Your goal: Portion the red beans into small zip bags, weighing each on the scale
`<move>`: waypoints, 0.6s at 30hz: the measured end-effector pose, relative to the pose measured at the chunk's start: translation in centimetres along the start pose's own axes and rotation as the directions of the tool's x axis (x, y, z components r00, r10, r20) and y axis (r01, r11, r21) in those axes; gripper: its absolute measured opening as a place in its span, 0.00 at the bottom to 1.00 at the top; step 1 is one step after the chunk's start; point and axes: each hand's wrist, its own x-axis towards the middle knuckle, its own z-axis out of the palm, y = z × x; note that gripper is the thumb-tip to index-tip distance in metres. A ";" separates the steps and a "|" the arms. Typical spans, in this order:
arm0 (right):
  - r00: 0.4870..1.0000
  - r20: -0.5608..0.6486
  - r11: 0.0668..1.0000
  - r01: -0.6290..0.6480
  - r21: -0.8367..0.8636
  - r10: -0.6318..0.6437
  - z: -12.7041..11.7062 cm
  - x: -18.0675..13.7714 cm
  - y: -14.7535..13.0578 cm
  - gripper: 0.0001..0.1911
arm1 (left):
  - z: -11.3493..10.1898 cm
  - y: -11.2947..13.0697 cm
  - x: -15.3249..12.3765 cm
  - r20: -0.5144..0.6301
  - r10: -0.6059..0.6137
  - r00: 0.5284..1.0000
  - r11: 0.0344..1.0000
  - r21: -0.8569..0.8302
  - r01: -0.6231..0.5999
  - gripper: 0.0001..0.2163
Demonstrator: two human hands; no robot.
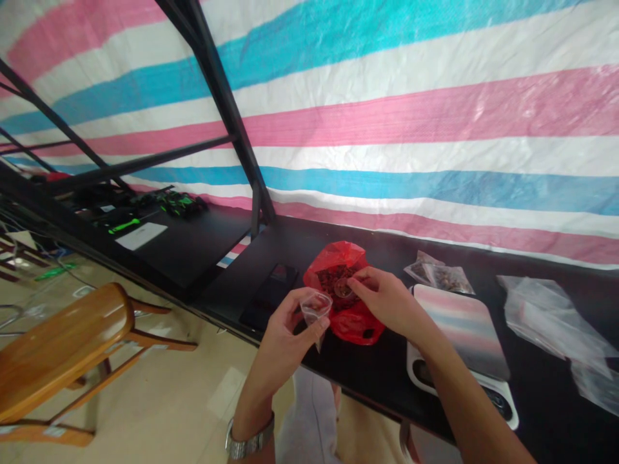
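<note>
1. Left hand (287,328) – thumb and fingers curl round a small clear bag (315,308). It is a light pinch on the sides, so the mouth stays spread open and turned up. The grip looks loose, prob. so the thin plastic isn't squashed flat.
2. The small clear bag sits in the air at the table (300,245) edge, just beside the red bag (333,258) and lower than its opening. The short gap seems meant to keep loose stuff from dropping on the floor.
3. Right hand (387,299) – fingers bent, thumb and forefinger drawn tight together right at the brown bits (333,277) inside the red bag. Whether the pinch has bits or a small round scoop in it, I can't tell.
4. The red bag lies on the table w/ its top folded back, so the contents are bare and easy to reach.
5. A scale (420,367) w/ a shiny top plate stands just right of the red bag, under the right forearm, within easy reach.
6. Filled packets (438,274) lie behind the scale – apart from the empty bags (551,316) further right, so the two lots don't mix.
7. Dark flat slab (275,283), poss. a phone, lies left of the red bag, clear of both hands.
8. Watch (249,441) on the left wrist; wooden chair (62,341) stands on the floor at left.
9. Writing: none legible on the bags, scale, watch or striped tarp (435,129). No brand is visible.
</note>
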 end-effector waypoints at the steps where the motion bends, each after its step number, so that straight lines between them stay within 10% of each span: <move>1: 1.000 0.015 0.999 0.022 0.041 -0.023 -0.6 -0.2 -0.1 0.11 | 0.0 0.2 -0.1 -0.019 0.018 1.000 0.997 0.079 -0.017 0.19; 7: 0.987 0.011 0.973 0.157 0.172 -0.161 -3.6 -2.8 -3.2 0.14 | 1.7 0.6 -0.7 -0.052 0.067 0.996 0.972 0.228 -0.053 0.20; 12: 0.973 -0.071 0.971 0.214 -0.103 -0.222 -3.4 -4.6 -5.8 0.01 | 3.2 0.8 -0.5 -0.015 0.044 0.999 0.991 0.128 -0.042 0.21; 18: 0.921 -0.100 0.877 0.320 -0.358 -0.377 -2.5 -5.1 -6.1 0.10 | 4.0 1.1 -0.1 -0.013 0.037 0.999 0.999 0.014 -0.037 0.19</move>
